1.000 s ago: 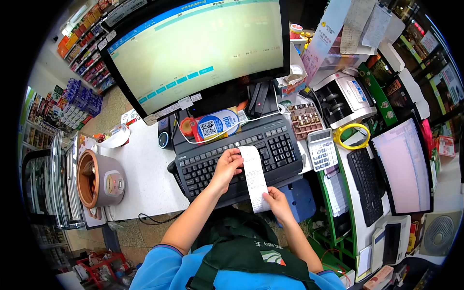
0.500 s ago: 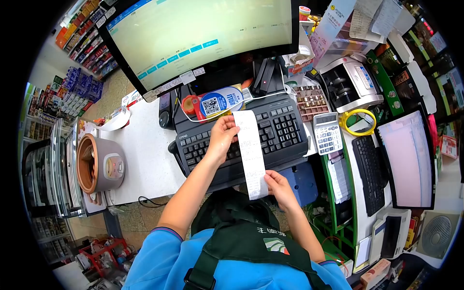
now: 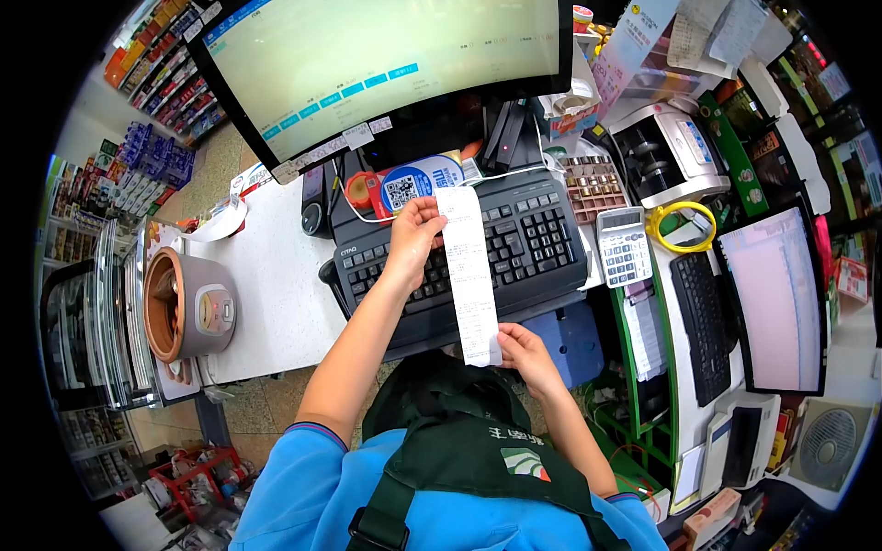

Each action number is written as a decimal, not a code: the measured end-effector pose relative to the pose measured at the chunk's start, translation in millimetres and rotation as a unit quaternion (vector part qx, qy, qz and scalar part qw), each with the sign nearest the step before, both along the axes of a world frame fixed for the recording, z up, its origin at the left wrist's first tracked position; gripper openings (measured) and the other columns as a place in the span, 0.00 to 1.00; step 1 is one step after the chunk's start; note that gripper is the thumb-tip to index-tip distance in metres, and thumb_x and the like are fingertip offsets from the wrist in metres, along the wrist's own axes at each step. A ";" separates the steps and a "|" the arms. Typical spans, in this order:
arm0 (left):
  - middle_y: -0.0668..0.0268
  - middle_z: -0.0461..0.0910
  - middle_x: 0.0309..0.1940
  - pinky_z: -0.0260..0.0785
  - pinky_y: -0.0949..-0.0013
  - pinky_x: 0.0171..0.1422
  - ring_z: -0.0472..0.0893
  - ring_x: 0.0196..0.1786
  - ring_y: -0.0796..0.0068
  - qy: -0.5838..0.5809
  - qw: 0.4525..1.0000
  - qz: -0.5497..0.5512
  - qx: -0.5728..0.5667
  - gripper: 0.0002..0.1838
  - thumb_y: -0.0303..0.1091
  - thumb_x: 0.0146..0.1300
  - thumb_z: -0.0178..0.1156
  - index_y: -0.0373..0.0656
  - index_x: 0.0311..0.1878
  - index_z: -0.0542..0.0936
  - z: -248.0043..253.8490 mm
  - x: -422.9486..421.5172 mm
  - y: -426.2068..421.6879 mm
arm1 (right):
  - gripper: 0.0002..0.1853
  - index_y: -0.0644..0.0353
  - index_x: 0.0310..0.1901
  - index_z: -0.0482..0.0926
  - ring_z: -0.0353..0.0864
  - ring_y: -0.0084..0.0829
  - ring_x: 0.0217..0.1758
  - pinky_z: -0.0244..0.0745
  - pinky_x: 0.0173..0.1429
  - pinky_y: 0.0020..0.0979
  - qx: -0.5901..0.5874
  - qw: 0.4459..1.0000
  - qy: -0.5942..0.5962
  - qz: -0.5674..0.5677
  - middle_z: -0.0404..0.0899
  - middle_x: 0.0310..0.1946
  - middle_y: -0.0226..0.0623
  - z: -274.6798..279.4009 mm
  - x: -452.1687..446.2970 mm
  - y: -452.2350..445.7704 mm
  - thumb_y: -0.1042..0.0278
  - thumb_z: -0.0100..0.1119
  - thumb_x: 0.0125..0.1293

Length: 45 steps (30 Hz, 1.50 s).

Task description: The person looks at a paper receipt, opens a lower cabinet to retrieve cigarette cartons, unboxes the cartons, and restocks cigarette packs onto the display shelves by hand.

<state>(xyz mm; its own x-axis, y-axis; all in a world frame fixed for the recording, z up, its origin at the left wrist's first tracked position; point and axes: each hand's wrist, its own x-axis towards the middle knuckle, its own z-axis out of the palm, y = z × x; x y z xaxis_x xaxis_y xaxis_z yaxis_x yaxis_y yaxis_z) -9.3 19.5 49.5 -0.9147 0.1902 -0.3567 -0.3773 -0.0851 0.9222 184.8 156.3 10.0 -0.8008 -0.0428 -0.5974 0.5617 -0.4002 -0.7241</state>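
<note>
A long white printed receipt [image 3: 469, 275] stretches between my two hands, above the black keyboard [image 3: 533, 243]. My left hand [image 3: 416, 241] pinches its upper left edge. Lower down, my right hand [image 3: 525, 351] grips the bottom right corner between thumb and fingers. Rows of small print run along the strip, too fine to read. Behind its top end lies a blue round sign with a QR code [image 3: 401, 191]. The large monitor [image 3: 386, 55] stands beyond the keyboard.
To the left, a rice cooker-like pot [image 3: 207, 312] sits on the white counter [image 3: 285, 275]. A calculator [image 3: 624, 248], coin tray [image 3: 593, 191], yellow ring [image 3: 680, 227] and money counter [image 3: 666, 151] are at the right. Further right are a second keyboard [image 3: 703, 326] and screen [image 3: 772, 298].
The receipt has shifted slightly up and to the left, with its lower end straighter. My left hand has moved a little up and left with it; my right hand has barely moved.
</note>
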 end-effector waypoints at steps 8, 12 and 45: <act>0.68 0.73 0.35 0.68 0.76 0.39 0.74 0.38 0.80 0.000 1.000 0.009 0.002 0.12 0.22 0.57 0.52 0.40 0.46 0.68 1.5 -1.9 -3.1 | 0.15 0.59 0.50 0.72 0.75 0.17 0.39 0.69 0.41 0.20 0.031 0.999 -0.018 0.024 0.77 0.40 0.27 -0.4 2.2 -2.3 0.62 0.47 0.66; 0.68 0.73 0.36 0.68 0.75 0.40 0.74 0.38 0.80 0.001 1.000 0.005 0.004 0.12 0.22 0.57 0.52 0.40 0.46 0.68 1.1 -2.4 -5.3 | 0.13 0.60 0.48 0.71 0.75 0.17 0.34 0.71 0.39 0.20 0.036 0.999 -0.016 0.007 0.77 0.36 0.28 0.3 1.3 -5.4 0.64 0.48 0.65; 0.61 0.74 0.43 0.70 0.72 0.43 0.76 0.42 0.75 0.015 0.981 -0.187 0.056 0.29 0.30 0.58 0.56 0.42 0.61 0.54 28.4 48.6 30.9 | 0.08 0.69 0.42 0.75 0.76 0.16 0.32 0.71 0.37 0.20 0.318 0.927 0.165 -0.107 0.79 0.31 0.32 39.8 17.0 25.4 0.78 0.51 0.61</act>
<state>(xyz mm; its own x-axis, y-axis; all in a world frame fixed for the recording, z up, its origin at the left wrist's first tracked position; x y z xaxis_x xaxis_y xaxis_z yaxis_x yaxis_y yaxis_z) 39.2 50.4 77.9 -0.7831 0.5512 -0.2881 -0.3740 -0.0473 0.9262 201.9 181.7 49.8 -0.8938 0.4159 -0.1679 0.2243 0.0903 -0.9703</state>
